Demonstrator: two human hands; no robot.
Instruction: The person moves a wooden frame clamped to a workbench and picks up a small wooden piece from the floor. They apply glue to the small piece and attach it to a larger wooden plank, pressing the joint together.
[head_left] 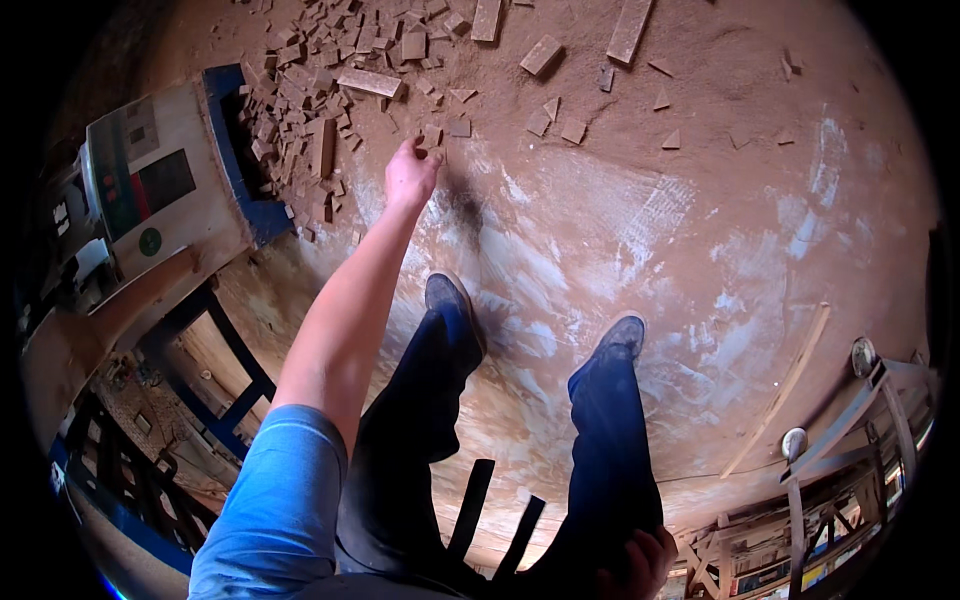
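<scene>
My left hand [410, 178] is stretched out low over the dusty floor, at the near edge of a pile of wood offcuts [320, 105]. Its thumb and forefinger are bent, with a gap between them. Just past the fingertips is a small wood block [433, 135]; I see no clear grip on it. A darker flat piece [459, 128] lies right beside it. At the lower edge, my right hand [648, 560] rests in shadow against my right leg, fingers curved and partly hidden.
A white machine housing with a blue frame [225, 150] stands left of the pile. Longer wood pieces [629, 30] and scattered triangular offcuts lie at the far side. A thin wooden strip [778, 390] lies on the right, near a metal frame [840, 425]. My shoes [622, 338] are planted mid-floor.
</scene>
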